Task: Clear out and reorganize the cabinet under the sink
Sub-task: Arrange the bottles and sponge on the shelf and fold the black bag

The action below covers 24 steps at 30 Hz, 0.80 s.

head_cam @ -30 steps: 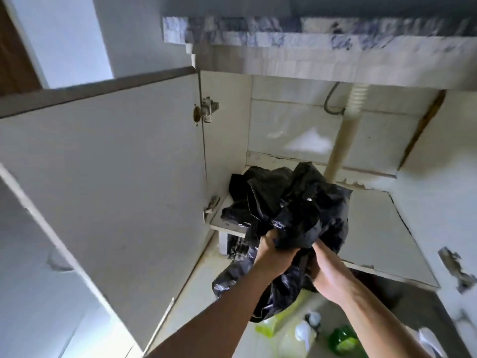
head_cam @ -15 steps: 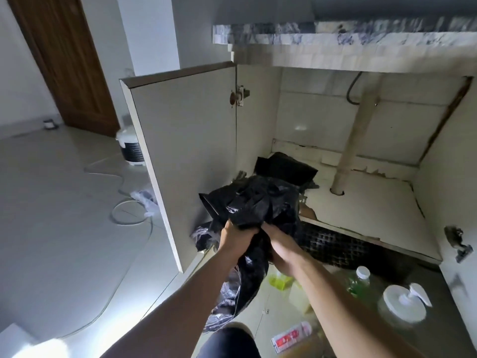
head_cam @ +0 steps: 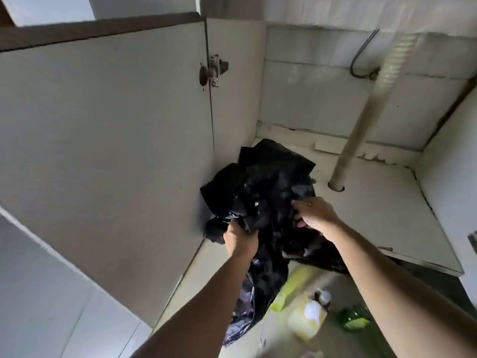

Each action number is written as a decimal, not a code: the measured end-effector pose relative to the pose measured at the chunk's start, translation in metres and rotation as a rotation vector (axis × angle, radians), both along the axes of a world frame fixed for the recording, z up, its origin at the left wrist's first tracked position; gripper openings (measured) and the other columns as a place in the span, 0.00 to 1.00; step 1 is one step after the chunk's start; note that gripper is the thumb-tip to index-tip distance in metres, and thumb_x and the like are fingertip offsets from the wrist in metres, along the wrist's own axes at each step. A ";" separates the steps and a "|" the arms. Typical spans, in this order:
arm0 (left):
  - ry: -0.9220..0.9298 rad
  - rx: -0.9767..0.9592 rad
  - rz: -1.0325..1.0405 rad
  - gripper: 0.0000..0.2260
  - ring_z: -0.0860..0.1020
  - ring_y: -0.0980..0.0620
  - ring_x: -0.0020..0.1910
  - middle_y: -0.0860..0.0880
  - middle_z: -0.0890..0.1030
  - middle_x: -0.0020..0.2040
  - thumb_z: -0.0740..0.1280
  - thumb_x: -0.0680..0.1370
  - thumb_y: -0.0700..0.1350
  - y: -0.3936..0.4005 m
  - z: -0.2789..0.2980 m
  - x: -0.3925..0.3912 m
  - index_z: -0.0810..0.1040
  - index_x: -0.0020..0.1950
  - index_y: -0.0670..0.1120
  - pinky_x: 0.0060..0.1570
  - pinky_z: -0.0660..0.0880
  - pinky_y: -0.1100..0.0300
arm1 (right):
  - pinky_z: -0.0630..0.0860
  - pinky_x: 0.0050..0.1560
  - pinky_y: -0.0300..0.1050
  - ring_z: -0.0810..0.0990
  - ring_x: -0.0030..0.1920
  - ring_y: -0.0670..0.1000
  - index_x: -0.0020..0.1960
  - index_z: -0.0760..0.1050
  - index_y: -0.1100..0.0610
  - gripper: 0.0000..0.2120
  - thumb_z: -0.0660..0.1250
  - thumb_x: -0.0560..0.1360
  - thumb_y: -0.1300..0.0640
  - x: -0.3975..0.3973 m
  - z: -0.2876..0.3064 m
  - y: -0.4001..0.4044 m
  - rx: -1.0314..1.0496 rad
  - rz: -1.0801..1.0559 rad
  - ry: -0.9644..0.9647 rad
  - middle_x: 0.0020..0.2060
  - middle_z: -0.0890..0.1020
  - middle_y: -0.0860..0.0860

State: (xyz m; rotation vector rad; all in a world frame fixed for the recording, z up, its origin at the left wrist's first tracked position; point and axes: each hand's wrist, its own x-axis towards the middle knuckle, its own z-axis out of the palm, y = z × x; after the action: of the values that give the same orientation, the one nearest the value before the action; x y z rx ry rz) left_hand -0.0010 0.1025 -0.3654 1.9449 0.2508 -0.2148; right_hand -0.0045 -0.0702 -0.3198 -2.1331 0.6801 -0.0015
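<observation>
We see left hand [head_cam: 241, 239] clenched on black plastic bags [head_cam: 265, 197] | right hand [head_cam: 313, 215] pinching same bundle | bags at cabinet floor [head_cam: 374, 202] front-left corner, spilling over its edge | open floor toward 3 o'clock, drain pipe [head_cam: 361, 120] at 1 o'clock | door [head_cam: 103, 125] open at 9

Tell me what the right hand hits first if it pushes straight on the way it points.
The right hand points left into the black plastic bags it already grips; beyond them, probably the cabinet's left wall, though depth is unclear.
</observation>
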 end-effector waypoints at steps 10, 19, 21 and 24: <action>0.361 0.577 -0.262 0.19 0.78 0.41 0.59 0.41 0.79 0.60 0.65 0.76 0.49 0.050 -0.115 0.072 0.75 0.64 0.42 0.54 0.75 0.53 | 0.72 0.55 0.45 0.75 0.62 0.58 0.62 0.76 0.60 0.15 0.64 0.76 0.60 0.148 -0.042 -0.065 -0.165 -0.118 0.086 0.64 0.77 0.58; 0.356 0.410 -0.179 0.16 0.79 0.39 0.56 0.41 0.80 0.58 0.67 0.74 0.48 0.038 -0.139 0.098 0.76 0.60 0.45 0.49 0.76 0.54 | 0.67 0.62 0.48 0.68 0.69 0.58 0.68 0.68 0.60 0.19 0.64 0.78 0.60 0.183 -0.074 -0.070 0.249 -0.279 0.029 0.66 0.73 0.58; 0.378 0.422 -0.165 0.16 0.79 0.40 0.56 0.42 0.77 0.62 0.67 0.74 0.47 0.038 -0.140 0.094 0.75 0.61 0.45 0.49 0.75 0.55 | 0.71 0.49 0.47 0.78 0.54 0.58 0.58 0.74 0.59 0.10 0.65 0.76 0.62 0.180 -0.073 -0.066 0.236 -0.260 -0.099 0.44 0.82 0.55; 0.389 0.407 -0.128 0.19 0.79 0.41 0.57 0.42 0.76 0.63 0.66 0.75 0.49 0.040 -0.134 0.086 0.74 0.64 0.45 0.51 0.75 0.55 | 0.74 0.50 0.47 0.78 0.45 0.52 0.59 0.77 0.62 0.13 0.67 0.74 0.64 0.171 -0.069 -0.062 0.194 -0.291 -0.290 0.45 0.80 0.51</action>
State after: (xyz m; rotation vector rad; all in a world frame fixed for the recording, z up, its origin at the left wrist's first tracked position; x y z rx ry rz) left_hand 0.0848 0.1423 -0.4993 2.3144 0.4533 -0.6732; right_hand 0.1665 -0.1322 -0.3888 -1.7873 0.7757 -0.3807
